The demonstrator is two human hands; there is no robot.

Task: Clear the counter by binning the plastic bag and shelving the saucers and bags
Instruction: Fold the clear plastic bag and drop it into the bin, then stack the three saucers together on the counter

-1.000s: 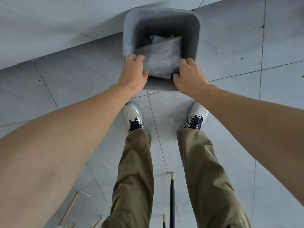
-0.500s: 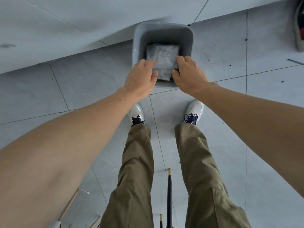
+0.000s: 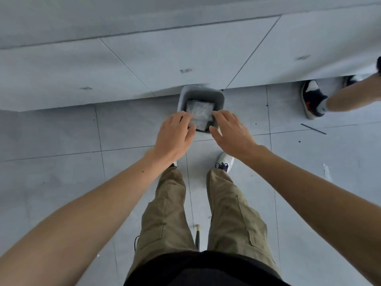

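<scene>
The plastic bag [image 3: 199, 112] lies down inside the grey bin [image 3: 201, 94]. It is clear and crinkly, with a pale silver shine, and it looks folded flat into a rough square. It fills most of the bottom of the bin. Its near left corner is hidden behind the left hand.

The left hand [image 3: 175, 137] is above the near left edge of the bin. Its fingers [image 3: 186, 122] are loose and spread a little, and they hold nothing. The bag is just past the fingertips, lower down in the bin. I cannot tell if the fingertips touch the rim.

The right hand [image 3: 231, 134] is above the near right edge of the bin. It is open too, palm facing down, with the thumb pointing toward the left hand. It holds nothing. The bag is just to the left of its fingertips and lower down.

The bin sits on the grey tiled floor [image 3: 61, 131], right against a pale wall [image 3: 144, 65] on the far side of both hands. Below the hands are 2 legs in green-brown trousers [image 3: 165, 213] and a white shoe [image 3: 225, 162]. Far off to the right of the right hand is another person's foot in a dark shoe [image 3: 311, 100].
</scene>
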